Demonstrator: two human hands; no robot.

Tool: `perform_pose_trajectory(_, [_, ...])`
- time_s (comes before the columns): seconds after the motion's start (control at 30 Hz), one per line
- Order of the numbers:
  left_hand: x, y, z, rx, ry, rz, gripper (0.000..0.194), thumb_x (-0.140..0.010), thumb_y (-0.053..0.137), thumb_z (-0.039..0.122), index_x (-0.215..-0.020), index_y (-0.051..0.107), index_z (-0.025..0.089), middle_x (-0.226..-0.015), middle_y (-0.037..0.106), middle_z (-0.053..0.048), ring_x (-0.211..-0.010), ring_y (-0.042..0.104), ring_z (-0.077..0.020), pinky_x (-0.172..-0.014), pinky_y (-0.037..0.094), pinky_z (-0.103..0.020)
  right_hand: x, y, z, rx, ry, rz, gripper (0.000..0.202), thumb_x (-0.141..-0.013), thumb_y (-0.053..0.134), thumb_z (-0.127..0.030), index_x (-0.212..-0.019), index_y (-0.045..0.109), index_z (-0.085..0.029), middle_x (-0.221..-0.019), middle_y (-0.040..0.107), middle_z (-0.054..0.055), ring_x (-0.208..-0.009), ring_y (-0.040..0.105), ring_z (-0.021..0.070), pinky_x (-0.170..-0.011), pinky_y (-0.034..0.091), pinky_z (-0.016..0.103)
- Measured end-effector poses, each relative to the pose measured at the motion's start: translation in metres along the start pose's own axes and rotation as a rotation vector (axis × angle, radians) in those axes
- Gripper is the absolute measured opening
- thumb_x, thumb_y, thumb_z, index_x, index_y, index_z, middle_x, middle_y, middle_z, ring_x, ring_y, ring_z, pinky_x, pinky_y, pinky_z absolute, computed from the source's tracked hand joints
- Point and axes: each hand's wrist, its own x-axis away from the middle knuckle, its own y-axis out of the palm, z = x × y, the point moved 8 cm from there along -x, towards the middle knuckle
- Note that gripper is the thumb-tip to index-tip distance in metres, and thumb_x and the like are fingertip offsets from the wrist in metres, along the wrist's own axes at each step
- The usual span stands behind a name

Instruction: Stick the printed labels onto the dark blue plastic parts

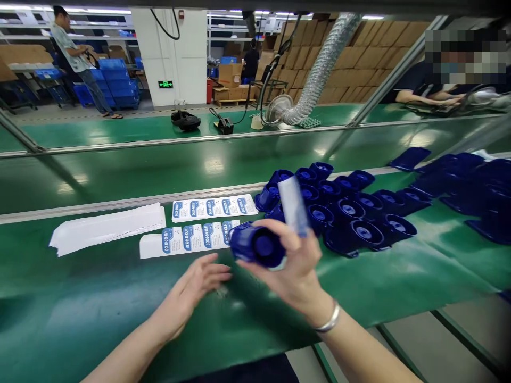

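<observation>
The right hand (299, 261) held a blue cup (248, 244) and blurred strip (293, 203); left hand (191, 284), fingers apart, was empty; near label sheet (192, 238) seemed partly used.

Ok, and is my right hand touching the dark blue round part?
Touching. The head view shows it: your right hand grips the dark blue round part, with digits against its upper and lower sides.

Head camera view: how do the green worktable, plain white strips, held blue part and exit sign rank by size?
1. Green worktable
2. Plain white strips, as a stack
3. Blue part in the right hand, enlarged by nearness
4. Exit sign, far back
</observation>
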Motion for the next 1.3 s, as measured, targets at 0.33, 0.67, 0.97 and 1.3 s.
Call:
perform_pose_trajectory(0.33, [-0.014, -0.036, -0.009, 0.713, -0.003, 0.166, 0.057, -0.086, 0.072, 0.035, -0.138, 0.053, 0.027, -0.123, 0.07, -0.008, -0.114, 0.068, -0.0297, -0.092, 0.058, -0.047, -0.029, 0.042, -0.027, -0.822, 0.037, -0.093, 0.017, -0.098, 0.075, -0.027, -0.111, 0.063, -0.028, -0.122, 0.058, 0.007, -0.115, 0.059, 0.0264, -0.101, 0.052, 0.044])
perform_pose_trajectory(0.67, [-0.009, -0.042, -0.015, 0.675, 0.007, 0.155, 0.055, -0.09, 0.069, 0.032, -0.142, 0.055, 0.019, -0.131, 0.069, -0.013, -0.122, 0.064, -0.0317, -0.102, 0.053, -0.043, 0.002, 0.104, 0.014, -1.31, 0.647, -0.228, 0.017, -0.089, 0.086, -0.023, -0.095, 0.07, -0.026, -0.092, 0.072, 0.001, -0.083, 0.068, 0.017, -0.079, 0.059, 0.027])
perform_pose_trajectory(0.97, [-0.003, -0.038, -0.015, 0.54, -0.044, 0.228, 0.077, -0.089, 0.072, 0.037, -0.156, 0.036, 0.029, -0.14, 0.063, -0.013, -0.123, 0.063, -0.0356, -0.104, 0.05, -0.051, 0.009, 0.11, 0.016, -1.372, 0.738, -0.354, 0.015, -0.086, 0.087, -0.021, -0.092, 0.073, -0.023, -0.087, 0.064, 0.0, -0.078, 0.06, 0.0128, -0.072, 0.053, 0.02])
perform_pose_trajectory(1.3, [-0.003, -0.04, -0.011, 0.441, -0.024, 0.302, 0.071, -0.089, 0.073, 0.035, -0.153, 0.041, 0.031, -0.146, 0.059, -0.007, -0.138, 0.051, -0.0325, -0.109, 0.048, -0.043, 0.017, 0.113, 0.012, -1.361, 0.799, -0.415, 0.025, -0.089, 0.085, -0.027, -0.084, 0.062, -0.02, -0.087, 0.061, 0.0, -0.078, 0.054, 0.013, -0.071, 0.046, 0.02])
